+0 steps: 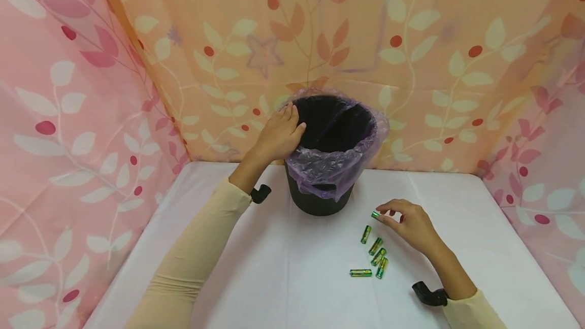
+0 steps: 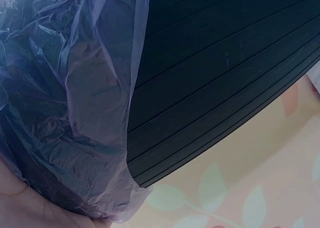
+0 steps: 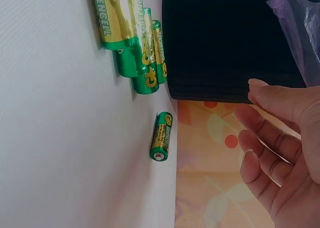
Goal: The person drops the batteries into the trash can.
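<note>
A black bin (image 1: 320,202) lined with a purple plastic bag (image 1: 329,166) stands at the back of the white table (image 1: 256,268). My left hand (image 1: 279,133) holds its left rim, thumb over the edge and fingers along the bag. The left wrist view shows only the ribbed bin wall (image 2: 215,88) and the bag (image 2: 70,103). Several green batteries (image 1: 376,255) lie in front of the bin. My right hand (image 1: 407,222) hovers with its fingertips beside one battery (image 1: 376,214). In the right wrist view nothing is between its thumb and fingers (image 3: 260,133), and the batteries (image 3: 161,136) lie on the table.
Pink and orange leaf-patterned curtains (image 1: 73,116) close the table in on the left, back and right. Bare white tabletop stretches to the left of the bin and toward the front edge.
</note>
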{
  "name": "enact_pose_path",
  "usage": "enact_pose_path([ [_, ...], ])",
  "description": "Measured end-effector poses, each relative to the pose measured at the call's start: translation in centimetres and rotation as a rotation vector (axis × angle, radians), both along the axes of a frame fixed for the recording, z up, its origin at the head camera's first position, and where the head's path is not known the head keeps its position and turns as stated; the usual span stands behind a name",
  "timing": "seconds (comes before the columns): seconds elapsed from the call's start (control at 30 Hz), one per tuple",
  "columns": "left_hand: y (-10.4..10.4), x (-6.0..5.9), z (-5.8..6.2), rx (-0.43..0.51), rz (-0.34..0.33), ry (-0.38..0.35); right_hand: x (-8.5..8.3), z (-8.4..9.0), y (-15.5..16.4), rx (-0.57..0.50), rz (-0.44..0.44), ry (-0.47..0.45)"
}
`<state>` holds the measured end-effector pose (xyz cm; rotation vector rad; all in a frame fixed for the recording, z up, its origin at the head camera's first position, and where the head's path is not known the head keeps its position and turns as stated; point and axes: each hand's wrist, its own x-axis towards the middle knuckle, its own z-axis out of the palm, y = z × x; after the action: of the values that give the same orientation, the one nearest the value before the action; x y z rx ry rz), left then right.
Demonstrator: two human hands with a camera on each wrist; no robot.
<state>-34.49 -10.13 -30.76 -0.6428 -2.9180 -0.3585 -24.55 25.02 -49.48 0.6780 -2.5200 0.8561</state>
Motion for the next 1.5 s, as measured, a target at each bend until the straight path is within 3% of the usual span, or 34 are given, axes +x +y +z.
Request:
enact_pose_path([
  [0.37, 0.0, -0.1, 0.0, -0.005, 0.008, -0.008, -0.1, -0.2, 0.5, 0.06, -0.078, -0.031],
  [0.77, 0.1, -0.1, 0.0, -0.013, 0.018, -0.015, -0.4, -1.5, 0.8, 0.174, -0.124, -0.201],
  [1.07, 0.2, -0.1, -0.1, -0.019, 0.006, 0.001, -0.6, -2.7, 0.9, 0.202, -0.133, -0.162],
  [1.5, 0.1, 0.0, 0.0, -0.015, 0.011, -0.006, -0.9, -2.9, 1.0, 0.244, -0.15, -0.16],
])
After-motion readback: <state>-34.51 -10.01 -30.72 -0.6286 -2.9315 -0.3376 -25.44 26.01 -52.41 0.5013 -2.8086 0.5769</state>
